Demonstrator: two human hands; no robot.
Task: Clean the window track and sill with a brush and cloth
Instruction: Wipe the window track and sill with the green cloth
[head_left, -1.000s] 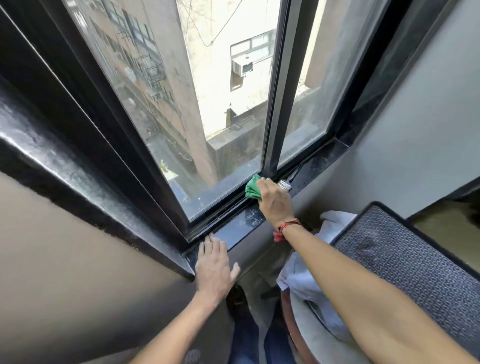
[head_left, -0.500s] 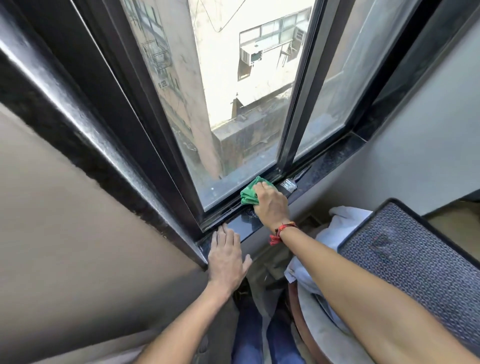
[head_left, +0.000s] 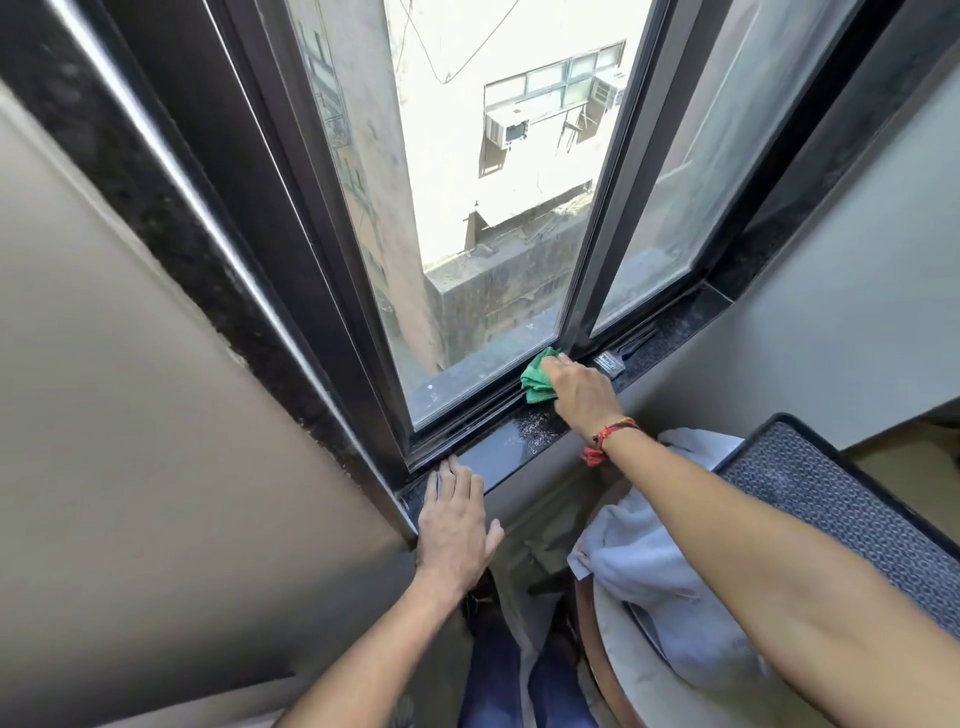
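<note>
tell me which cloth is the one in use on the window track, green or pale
The green cloth, bunched under the right hand against the track. The pale cloth lies draped lower down, untouched by either hand.

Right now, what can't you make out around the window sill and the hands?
- Brush, head view: bristles hidden behind the right hand; its label is too small to read.
- Green cloth: partly covered by that hand.
- Window track: too dark to judge dirt.
- Left hand: its palm, flat on the sill, is hidden.
</note>
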